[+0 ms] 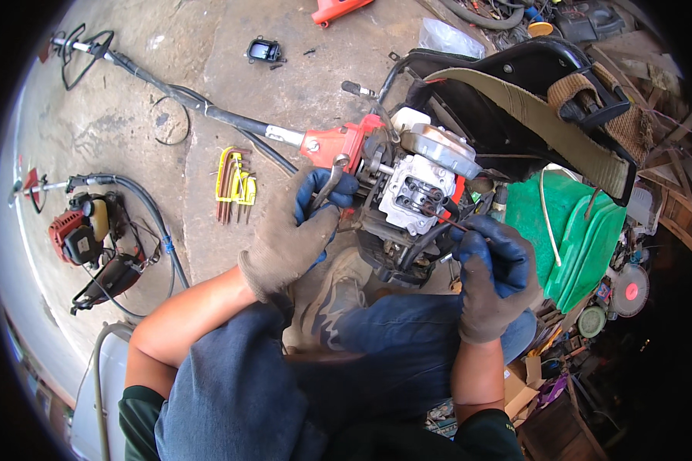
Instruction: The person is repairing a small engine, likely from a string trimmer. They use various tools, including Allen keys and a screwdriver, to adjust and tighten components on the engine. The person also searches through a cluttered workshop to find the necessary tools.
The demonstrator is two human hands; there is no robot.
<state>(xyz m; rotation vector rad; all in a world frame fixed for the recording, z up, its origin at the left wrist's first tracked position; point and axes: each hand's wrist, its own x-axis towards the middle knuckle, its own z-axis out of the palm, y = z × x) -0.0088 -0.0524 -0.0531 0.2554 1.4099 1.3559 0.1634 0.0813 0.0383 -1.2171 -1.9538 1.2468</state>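
A small brush cutter engine (pixel 406 190) stands before me, its rocker arms (pixel 425 193) exposed in the bare cylinder head. In a blue-coated glove, my left hand (pixel 300 225) grips a ring-end wrench (pixel 330 180), with the ring pointing up near the red clutch housing (pixel 341 141). Also gloved, my right hand (pixel 493 271) pinches a thin brown rod, apparently a hex key (pixel 451 221), whose far end reaches the rocker arms. Whether its tip is seated in a screw cannot be made out. The silver muffler (pixel 441 148) sits just beyond the head.
On the concrete lie a hex key set in a yellow holder (pixel 230 181), a black valve cover (pixel 263 50) and small screws (pixel 275 67). A second brush cutter (pixel 83 230) rests at left. A black backpack frame (pixel 513 109) and green plastic panels (pixel 571 230) crowd the right.
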